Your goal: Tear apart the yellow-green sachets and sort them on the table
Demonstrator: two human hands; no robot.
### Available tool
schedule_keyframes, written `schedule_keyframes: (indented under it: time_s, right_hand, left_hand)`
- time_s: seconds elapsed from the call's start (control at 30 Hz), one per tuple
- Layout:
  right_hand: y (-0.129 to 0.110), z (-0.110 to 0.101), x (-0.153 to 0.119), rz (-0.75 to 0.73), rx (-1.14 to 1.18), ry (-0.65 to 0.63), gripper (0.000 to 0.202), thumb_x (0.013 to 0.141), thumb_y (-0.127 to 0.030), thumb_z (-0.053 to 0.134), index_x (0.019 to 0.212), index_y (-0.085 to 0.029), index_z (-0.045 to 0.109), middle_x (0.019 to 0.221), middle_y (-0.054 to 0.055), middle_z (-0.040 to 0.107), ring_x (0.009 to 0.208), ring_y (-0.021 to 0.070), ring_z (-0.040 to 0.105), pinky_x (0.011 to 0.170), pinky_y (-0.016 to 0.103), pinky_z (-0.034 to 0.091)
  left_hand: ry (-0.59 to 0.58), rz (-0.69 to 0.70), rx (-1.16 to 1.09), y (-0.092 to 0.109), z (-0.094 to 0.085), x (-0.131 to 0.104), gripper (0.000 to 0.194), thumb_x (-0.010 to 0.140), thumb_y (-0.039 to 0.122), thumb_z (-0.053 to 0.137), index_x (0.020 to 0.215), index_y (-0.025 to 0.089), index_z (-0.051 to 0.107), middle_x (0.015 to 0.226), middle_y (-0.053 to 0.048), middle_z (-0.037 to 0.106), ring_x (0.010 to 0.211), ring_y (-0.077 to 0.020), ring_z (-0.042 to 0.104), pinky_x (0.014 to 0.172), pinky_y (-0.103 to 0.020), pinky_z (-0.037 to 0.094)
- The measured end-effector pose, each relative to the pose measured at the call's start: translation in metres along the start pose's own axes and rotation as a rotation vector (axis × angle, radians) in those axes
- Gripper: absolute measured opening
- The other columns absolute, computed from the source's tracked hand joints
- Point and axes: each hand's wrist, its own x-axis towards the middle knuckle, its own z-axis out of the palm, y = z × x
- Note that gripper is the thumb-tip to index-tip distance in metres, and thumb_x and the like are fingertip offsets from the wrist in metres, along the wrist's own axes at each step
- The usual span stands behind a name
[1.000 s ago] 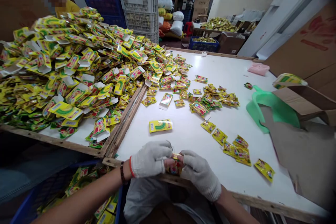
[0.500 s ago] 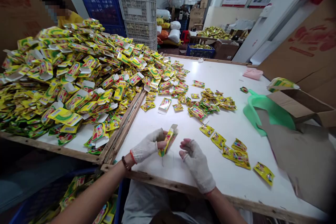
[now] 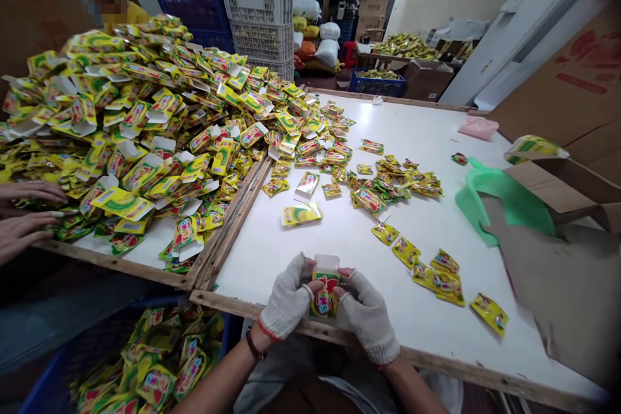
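In front of me, at the table's near edge, a small printed cardboard box [image 3: 324, 297] with a pale flap raised at its top is held between both hands. My left hand [image 3: 290, 297], in a fingerless white glove, grips its left side, thumb across the front. Gloved the same way, my right hand [image 3: 367, 317] closes on its right side. Beyond them a yellow box [image 3: 301, 214] appears slightly blurred over the white tabletop [image 3: 262, 259]. Farther back is another small box [image 3: 307, 186]. Several yellow sachets [image 3: 439, 278] lie to the right.
A big heap of boxes and sachets [image 3: 145, 110] fills the left table, where another person's hands [image 3: 29, 213] reach in. Below is a blue crate [image 3: 48, 369] of packets. A green scoop [image 3: 514, 200], cardboard [image 3: 543, 284] and a pink bundle [image 3: 478, 127] occupy the right side.
My right hand has come in to grip a box together with my left, nearer the table edge. A yellow box now appears beyond my hands. Another person's hands have entered at left.
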Motion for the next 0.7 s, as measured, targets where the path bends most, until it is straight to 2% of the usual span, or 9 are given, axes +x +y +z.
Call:
schedule_keyframes:
  time_s: [0.07, 0.13, 0.2, 0.27, 0.37, 0.47, 0.53, 0.63, 0.7]
  right_hand:
    - [-0.006, -0.008, 0.001, -0.021, -0.085, -0.074, 0.029, 0.076, -0.031, 0.059, 0.1, -0.016, 0.061, 0.102, 0.01, 0.065, 0.093, 0.0226, 0.061, 0.084, 0.037, 0.05]
    - [-0.014, -0.013, 0.004, -0.027, -0.152, -0.142, 0.021, 0.078, -0.032, 0.055, 0.089, -0.016, 0.064, 0.089, 0.007, 0.067, 0.084, 0.021, 0.062, 0.079, 0.034, 0.051]
    - [-0.021, -0.013, 0.008, -0.029, -0.186, -0.118, 0.02, 0.079, -0.033, 0.053, 0.078, -0.016, 0.063, 0.078, 0.006, 0.066, 0.074, 0.019, 0.061, 0.071, 0.031, 0.052]
    - [-0.023, -0.011, 0.014, -0.014, -0.124, -0.065, 0.022, 0.078, -0.034, 0.054, 0.087, -0.015, 0.062, 0.08, 0.006, 0.067, 0.073, 0.0185, 0.062, 0.069, 0.03, 0.053]
    - [-0.021, -0.008, 0.019, -0.04, -0.099, -0.053, 0.031, 0.077, -0.029, 0.054, 0.103, -0.016, 0.062, 0.093, 0.007, 0.068, 0.083, 0.0197, 0.064, 0.076, 0.033, 0.053]
    - [-0.02, -0.009, 0.017, -0.179, -0.242, -0.098, 0.023, 0.078, -0.025, 0.052, 0.092, -0.019, 0.069, 0.094, 0.007, 0.069, 0.087, 0.0208, 0.064, 0.08, 0.035, 0.052]
    - [-0.023, -0.012, 0.014, -0.236, -0.276, -0.134, 0.023, 0.08, -0.025, 0.051, 0.092, -0.02, 0.07, 0.096, 0.007, 0.069, 0.088, 0.0209, 0.064, 0.08, 0.035, 0.053]
    - [-0.029, -0.013, 0.014, -0.207, -0.327, -0.176, 0.024, 0.084, -0.029, 0.05, 0.093, -0.02, 0.07, 0.094, 0.006, 0.069, 0.086, 0.0207, 0.064, 0.078, 0.033, 0.053]
    - [-0.034, -0.014, 0.017, -0.16, -0.354, -0.178, 0.023, 0.084, -0.031, 0.051, 0.093, -0.02, 0.07, 0.091, 0.005, 0.07, 0.082, 0.0206, 0.065, 0.074, 0.033, 0.053]
  left_hand:
    - [-0.1, 0.07, 0.143, 0.005, -0.006, 0.001, 0.022, 0.077, 0.027, 0.058, 0.095, 0.014, 0.057, 0.094, -0.005, 0.062, 0.086, -0.0154, 0.058, 0.078, -0.025, 0.047]
    - [-0.172, 0.138, 0.247, 0.01, -0.01, 0.004, 0.016, 0.079, 0.026, 0.055, 0.084, 0.013, 0.062, 0.085, -0.004, 0.062, 0.082, -0.0141, 0.056, 0.076, -0.024, 0.045]
    - [-0.178, 0.153, 0.282, 0.014, -0.012, 0.009, 0.016, 0.079, 0.026, 0.054, 0.074, 0.012, 0.06, 0.075, -0.003, 0.059, 0.073, -0.0121, 0.053, 0.07, -0.022, 0.043]
    - [-0.162, 0.09, 0.213, 0.014, -0.012, 0.015, 0.014, 0.076, 0.025, 0.056, 0.083, 0.013, 0.058, 0.076, -0.002, 0.059, 0.072, -0.0114, 0.053, 0.068, -0.022, 0.042]
    - [-0.137, 0.003, 0.128, 0.013, -0.012, 0.02, 0.031, 0.073, 0.022, 0.058, 0.103, 0.015, 0.052, 0.084, -0.002, 0.061, 0.077, -0.0126, 0.055, 0.07, -0.023, 0.044]
    - [-0.149, 0.036, 0.246, 0.017, -0.015, 0.019, 0.02, 0.075, 0.026, 0.057, 0.088, 0.012, 0.06, 0.082, -0.004, 0.062, 0.077, -0.0134, 0.055, 0.072, -0.023, 0.043]
    - [-0.209, 0.073, 0.298, 0.023, -0.017, 0.018, 0.023, 0.078, 0.031, 0.054, 0.08, 0.01, 0.063, 0.079, -0.004, 0.061, 0.076, -0.0135, 0.054, 0.07, -0.023, 0.042]
    - [-0.296, 0.066, 0.328, 0.032, -0.019, 0.02, 0.026, 0.079, 0.033, 0.052, 0.08, 0.01, 0.064, 0.072, -0.003, 0.059, 0.07, -0.0117, 0.051, 0.063, -0.021, 0.039]
    - [-0.31, 0.045, 0.354, 0.035, -0.019, 0.025, 0.023, 0.079, 0.03, 0.052, 0.077, 0.01, 0.063, 0.067, -0.001, 0.055, 0.066, -0.0098, 0.048, 0.059, -0.019, 0.036]
